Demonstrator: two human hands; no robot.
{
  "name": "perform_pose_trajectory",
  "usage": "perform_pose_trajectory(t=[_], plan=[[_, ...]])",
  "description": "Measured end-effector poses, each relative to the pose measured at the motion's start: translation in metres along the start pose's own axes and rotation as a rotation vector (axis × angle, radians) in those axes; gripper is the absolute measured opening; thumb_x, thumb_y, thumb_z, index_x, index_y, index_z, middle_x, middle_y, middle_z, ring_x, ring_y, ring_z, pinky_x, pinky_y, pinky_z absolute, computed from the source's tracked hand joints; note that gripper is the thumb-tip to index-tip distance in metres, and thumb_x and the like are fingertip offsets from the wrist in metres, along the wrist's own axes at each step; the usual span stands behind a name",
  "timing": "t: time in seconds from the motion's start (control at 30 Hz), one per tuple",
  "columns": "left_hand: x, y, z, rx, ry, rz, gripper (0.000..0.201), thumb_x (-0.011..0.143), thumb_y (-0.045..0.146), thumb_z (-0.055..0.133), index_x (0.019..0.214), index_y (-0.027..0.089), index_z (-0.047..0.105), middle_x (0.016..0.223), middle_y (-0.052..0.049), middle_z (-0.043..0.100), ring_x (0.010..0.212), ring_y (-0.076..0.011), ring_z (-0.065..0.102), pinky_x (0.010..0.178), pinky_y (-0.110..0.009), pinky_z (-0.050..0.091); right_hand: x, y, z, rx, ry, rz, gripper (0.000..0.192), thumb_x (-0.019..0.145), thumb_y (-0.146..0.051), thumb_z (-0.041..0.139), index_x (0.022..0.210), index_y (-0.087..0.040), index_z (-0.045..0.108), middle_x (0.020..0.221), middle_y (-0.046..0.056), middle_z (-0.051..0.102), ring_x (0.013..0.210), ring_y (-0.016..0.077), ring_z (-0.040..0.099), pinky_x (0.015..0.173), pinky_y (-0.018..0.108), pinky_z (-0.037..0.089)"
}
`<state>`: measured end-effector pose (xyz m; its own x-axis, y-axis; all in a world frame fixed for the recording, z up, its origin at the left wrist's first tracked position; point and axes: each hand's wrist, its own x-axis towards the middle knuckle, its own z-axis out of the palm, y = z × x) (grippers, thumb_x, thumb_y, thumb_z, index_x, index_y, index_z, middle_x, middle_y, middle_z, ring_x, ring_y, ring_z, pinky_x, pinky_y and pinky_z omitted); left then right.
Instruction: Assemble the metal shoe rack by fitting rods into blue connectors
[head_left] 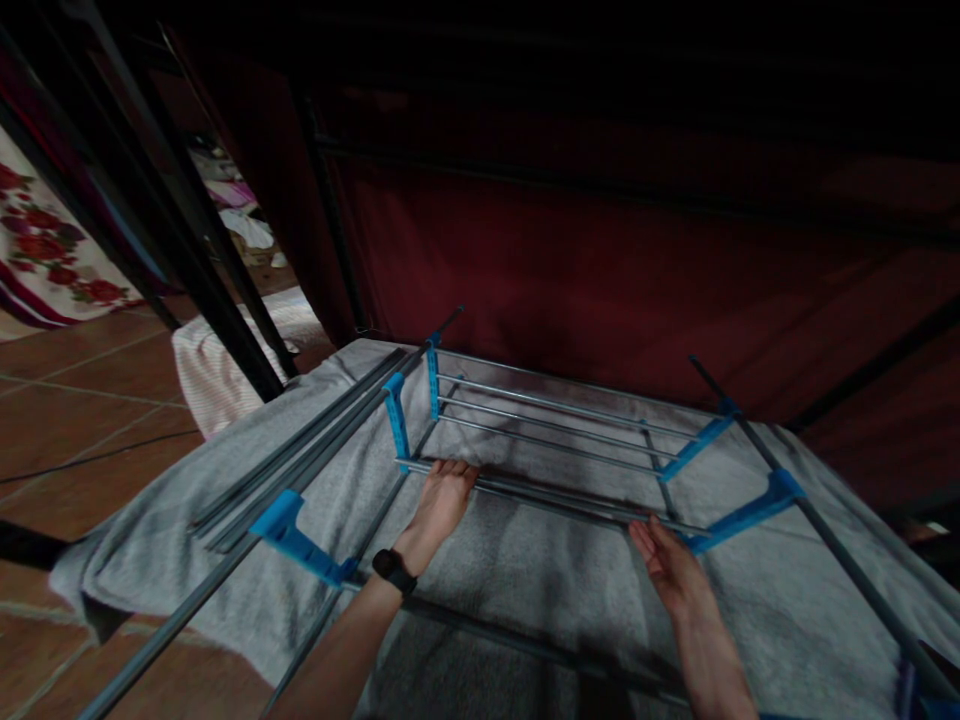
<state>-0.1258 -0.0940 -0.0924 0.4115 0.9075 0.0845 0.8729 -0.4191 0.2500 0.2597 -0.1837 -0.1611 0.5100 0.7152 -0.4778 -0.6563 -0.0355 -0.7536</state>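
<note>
A partly assembled rack of grey metal tubes and blue plastic brackets lies on a grey blanket [510, 570]. My left hand [448, 492], with a dark watch on the wrist, is closed round a metal tube [555, 497] near its left end. Near the right end of that tube is my right hand [671, 565], its fingertips pinching it. The tube lies across the frame, close to a blue bracket [397, 415] on the left and another blue bracket [742, 515] on the right. Several crossbars [555, 410] span the far section.
Several loose tubes [300, 455] lie on the blanket at the left. A nearer blue bracket [300, 540] joins the left rail. Dark red fabric [555, 270] hangs behind the rack. Black metal posts [202, 240] stand at the left above the tiled floor [97, 400].
</note>
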Motion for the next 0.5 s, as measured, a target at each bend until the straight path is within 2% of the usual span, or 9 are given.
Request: perform_pose_trajectory(t=[0.33, 0.5], plan=[[-0.0026, -0.001, -0.0011, 0.005, -0.013, -0.032, 0.042, 0.1, 0.007, 0.036, 0.122, 0.017, 0.071, 0.117, -0.01, 0.073, 0.114, -0.0286, 0.061, 0.105, -0.044, 0.04, -0.0008, 0.005, 0.001, -0.055, -0.035, -0.052, 0.029, 0.061, -0.029, 0.092, 0.077, -0.023, 0.069, 0.076, -0.001, 0.073, 0.075, 0.0173, 0.074, 0.083, 0.032, 0.066], [-0.0036, 0.0014, -0.0038, 0.021, -0.045, -0.028, 0.042, 0.1, 0.008, 0.037, 0.124, 0.019, 0.07, 0.119, -0.009, 0.073, 0.115, -0.0257, 0.061, 0.106, -0.041, 0.04, -0.0025, 0.0053, -0.0059, -0.062, -0.029, -0.055, 0.031, 0.059, -0.03, 0.093, 0.077, -0.023, 0.069, 0.076, -0.001, 0.073, 0.076, 0.0168, 0.074, 0.084, 0.031, 0.066]])
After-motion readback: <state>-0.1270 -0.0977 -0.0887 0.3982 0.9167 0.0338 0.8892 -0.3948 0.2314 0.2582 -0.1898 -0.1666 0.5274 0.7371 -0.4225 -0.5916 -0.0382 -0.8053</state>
